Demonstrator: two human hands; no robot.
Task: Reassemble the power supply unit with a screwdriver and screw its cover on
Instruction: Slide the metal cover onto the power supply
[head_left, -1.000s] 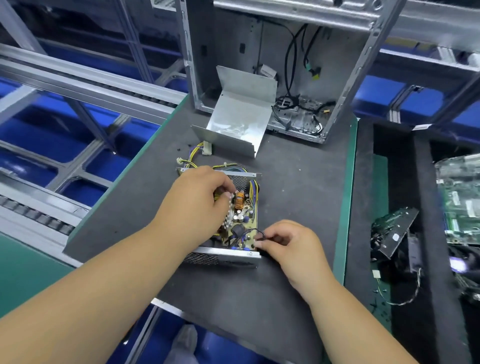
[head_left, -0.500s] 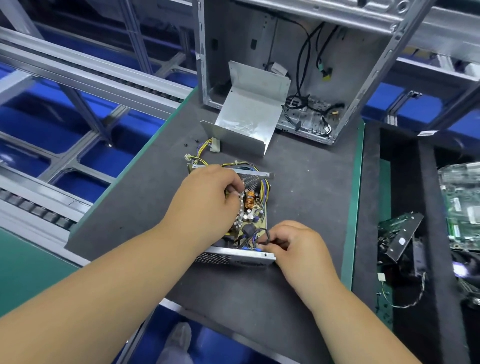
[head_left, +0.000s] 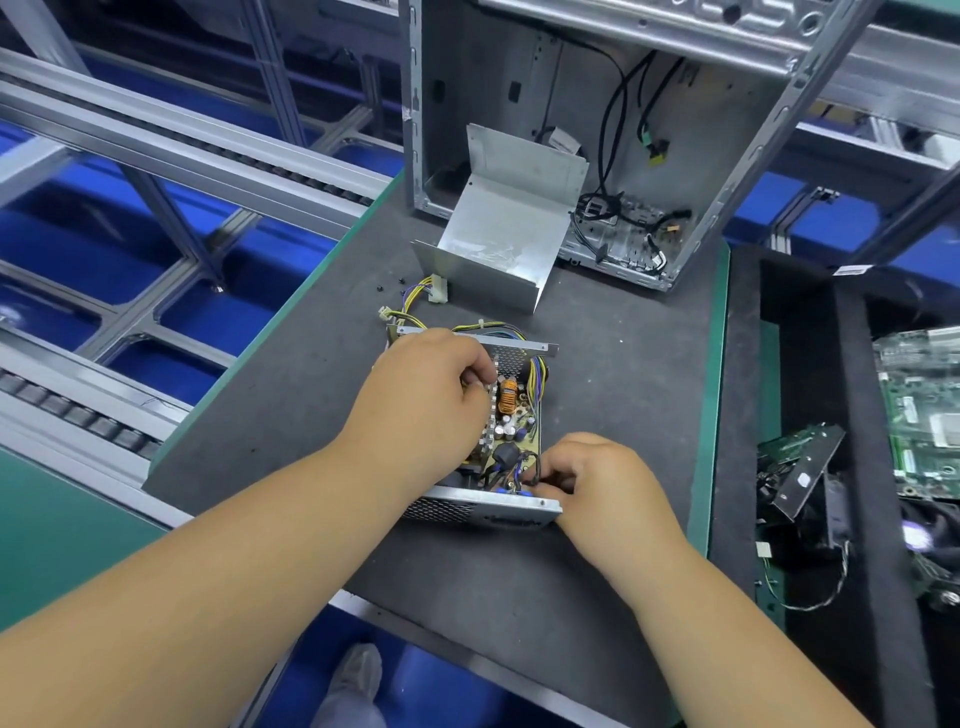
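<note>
The open power supply unit (head_left: 514, 512) lies on the dark mat, its circuit board (head_left: 511, 421) with a copper coil exposed. My left hand (head_left: 426, 395) reaches into the unit from the left, fingers curled on the parts beside the heatsink. My right hand (head_left: 587, 478) pinches the black wires (head_left: 527, 462) at the near right corner of the board. The bent metal cover (head_left: 498, 234) stands apart behind the unit. Yellow and blue cables with white connectors (head_left: 439, 299) trail out at the back. No screwdriver is in view.
An open computer case (head_left: 597, 130) stands at the back of the mat (head_left: 623, 364). Two small black screws (head_left: 380, 287) lie left of the connectors. Circuit boards (head_left: 919, 405) and loose parts sit in the black tray at right. Conveyor rails run along the left.
Both hands stay on the unit; the right-hand fingers have shifted slightly on the black wires. The camera view has moved a little closer and lower.
</note>
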